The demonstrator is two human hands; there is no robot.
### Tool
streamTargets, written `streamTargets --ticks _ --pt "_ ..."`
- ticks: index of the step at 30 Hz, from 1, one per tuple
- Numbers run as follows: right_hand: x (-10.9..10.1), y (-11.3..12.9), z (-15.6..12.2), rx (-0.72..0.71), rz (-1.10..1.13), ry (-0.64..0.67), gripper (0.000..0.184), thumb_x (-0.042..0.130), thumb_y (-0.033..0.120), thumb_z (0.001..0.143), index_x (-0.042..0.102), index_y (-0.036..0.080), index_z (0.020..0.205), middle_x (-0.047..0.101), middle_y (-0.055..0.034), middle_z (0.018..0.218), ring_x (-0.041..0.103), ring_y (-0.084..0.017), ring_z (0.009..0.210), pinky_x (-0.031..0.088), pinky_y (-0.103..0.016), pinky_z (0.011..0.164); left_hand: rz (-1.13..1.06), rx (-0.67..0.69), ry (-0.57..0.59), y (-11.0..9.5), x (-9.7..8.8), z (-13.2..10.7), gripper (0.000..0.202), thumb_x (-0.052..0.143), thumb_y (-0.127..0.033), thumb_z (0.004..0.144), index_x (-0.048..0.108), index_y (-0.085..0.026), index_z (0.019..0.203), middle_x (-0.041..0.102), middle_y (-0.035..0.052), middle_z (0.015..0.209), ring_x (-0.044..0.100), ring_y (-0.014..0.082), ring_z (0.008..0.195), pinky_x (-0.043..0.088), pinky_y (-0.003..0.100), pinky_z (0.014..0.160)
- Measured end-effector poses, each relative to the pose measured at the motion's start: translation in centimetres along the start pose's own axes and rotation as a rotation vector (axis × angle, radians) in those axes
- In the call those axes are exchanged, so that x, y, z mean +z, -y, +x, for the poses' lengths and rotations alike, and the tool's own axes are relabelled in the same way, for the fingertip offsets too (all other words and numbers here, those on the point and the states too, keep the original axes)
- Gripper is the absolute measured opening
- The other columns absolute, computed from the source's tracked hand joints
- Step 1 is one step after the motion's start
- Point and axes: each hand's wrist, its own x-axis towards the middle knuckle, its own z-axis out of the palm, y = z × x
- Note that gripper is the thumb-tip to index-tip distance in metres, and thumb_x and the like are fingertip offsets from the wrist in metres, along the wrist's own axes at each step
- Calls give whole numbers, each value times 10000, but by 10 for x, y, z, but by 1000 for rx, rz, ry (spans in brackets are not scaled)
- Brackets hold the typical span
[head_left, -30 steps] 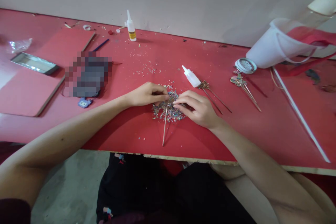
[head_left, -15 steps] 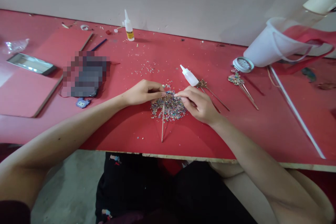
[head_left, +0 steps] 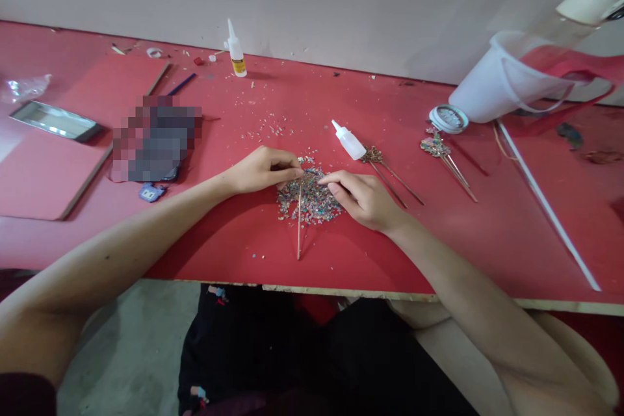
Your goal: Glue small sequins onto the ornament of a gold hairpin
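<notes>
My left hand [head_left: 266, 169] pinches the head of a metal hairpin [head_left: 299, 227] between thumb and fingers. The pin's shank points toward me over a pile of small multicoloured chips [head_left: 314, 205]. At the right side of the pile is my right hand [head_left: 361, 195], its index fingertip close to the hairpin's head. Its thumb and index are close together; anything between them is too small to make out. Just beyond that hand lie a white glue bottle [head_left: 350, 143] on its side and a two-pronged hairpin [head_left: 397, 175] with a bare openwork head.
Upright at the back stands another glue bottle [head_left: 236, 55]. A hairpin covered with chips [head_left: 441, 149], a round white lid [head_left: 448, 118] and a white bucket [head_left: 502, 78] are on the right. Leftward are a blurred dark object [head_left: 160, 143], a framed case [head_left: 56, 120] and a board [head_left: 49, 175].
My right hand has shifted slightly down, its index finger a little straighter. My left hand keeps its hold on the hairpin. The whole view has moved slightly.
</notes>
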Motion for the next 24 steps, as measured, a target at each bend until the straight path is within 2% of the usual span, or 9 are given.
streamTargets --ticks 2,4,12,24 --pt "0 0 1 -56 39 19 205 426 219 960 617 176 1020 671 -58 930 611 -147 847 482 -292 780 17 4 -1 1 0 0 270 502 -330 905 623 -126 775 563 -13 598 493 68 555 394 173 564" --pt "0 -2 2 -116 68 46 177 461 215 947 622 171 1003 658 -72 948 596 -162 896 481 -316 813 29 6 0 1 0 0 271 501 -334 904 625 -127 781 569 -11 608 498 69 559 397 173 569" --pt "-1 -8 1 -154 96 121 125 542 251 922 635 173 896 637 -45 858 579 -139 792 468 -297 749 18 -4 15 0 0 1 257 500 -321 900 610 -132 766 551 -22 582 489 68 549 390 170 560" --pt "1 -6 0 -201 48 160 135 528 252 927 636 171 922 620 -43 849 559 -133 766 453 -280 714 32 21 19 3 0 1 276 496 -343 900 622 -130 779 560 -17 599 499 70 561 392 175 574"
